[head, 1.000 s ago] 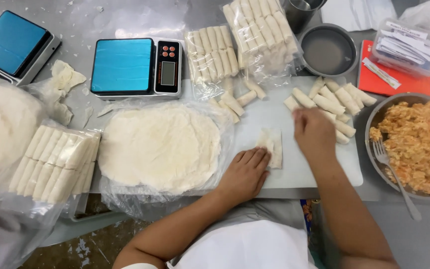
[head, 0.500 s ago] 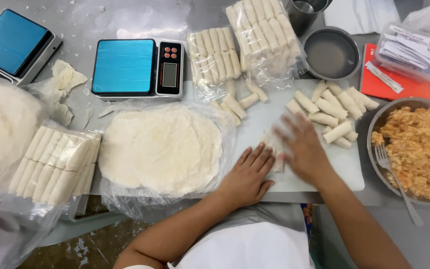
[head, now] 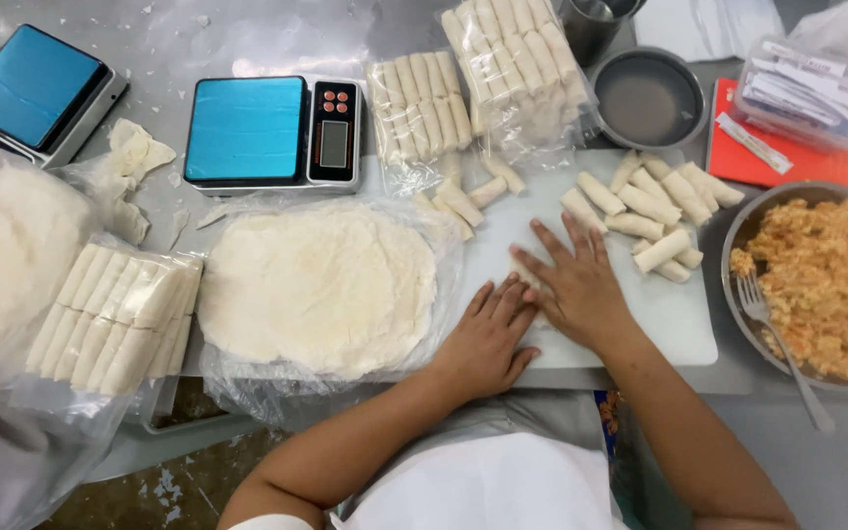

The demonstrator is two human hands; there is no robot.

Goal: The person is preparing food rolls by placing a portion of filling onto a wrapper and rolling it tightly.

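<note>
Both of my hands lie flat, fingers spread, on a white cutting board (head: 679, 324). My right hand (head: 576, 285) presses down on a pale wrapper roll (head: 525, 278), which is almost wholly hidden under it. My left hand (head: 488, 334) rests just beside it, its fingertips touching the right hand's edge. Several finished rolls (head: 655, 211) lie at the far right of the board. A stack of round pale wrappers (head: 316, 285) sits on plastic film to the left of my hands.
A metal bowl of orange filling (head: 826, 280) with a fork (head: 782, 348) stands at the right. Behind are a bowl of liquid (head: 648, 98), bagged rolls (head: 419, 113), two blue-topped scales (head: 272, 130), a red tray (head: 787, 162) and a clear tub of slips (head: 807, 88). More bagged rolls (head: 115, 304) lie at the left.
My right hand has come back from the finished rolls toward me and now lies flat over the wrapper beside my left hand. The wrapper piece seen earlier is now covered.
</note>
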